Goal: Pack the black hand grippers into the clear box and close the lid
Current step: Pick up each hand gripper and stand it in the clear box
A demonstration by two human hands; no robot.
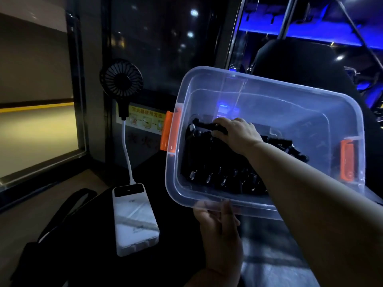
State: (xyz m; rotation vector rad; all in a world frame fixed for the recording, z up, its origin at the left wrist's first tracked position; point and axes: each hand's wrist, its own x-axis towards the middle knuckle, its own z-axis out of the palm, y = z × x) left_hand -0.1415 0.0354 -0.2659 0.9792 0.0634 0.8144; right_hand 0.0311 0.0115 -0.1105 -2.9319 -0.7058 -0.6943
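**Both hands on the open box, the right one deep among the grippers**

The clear box (294, 112) fills the middle of the view, with no lid on it and tipped towards the camera. One of its orange latches (169, 133) sits on each short end. A heap of black hand grippers (217, 162) lies across its floor, with the metal springs showing along the near side.

The right hand (236, 133) reaches in from the lower right. Its fingers are curled over the handle of the top gripper (204, 125), at the far left of the heap, and they grip it. The palm faces down and the knuckles are up.

The left hand (219, 222) holds the box by its near rim. The thumb lies up against the rim and the fingers are folded under it, seen blurred through the plastic.

To the left, a white power bank (134, 220) lies flat on the dark surface. A white cable (127, 154) rises from it to a small black fan (121, 81).
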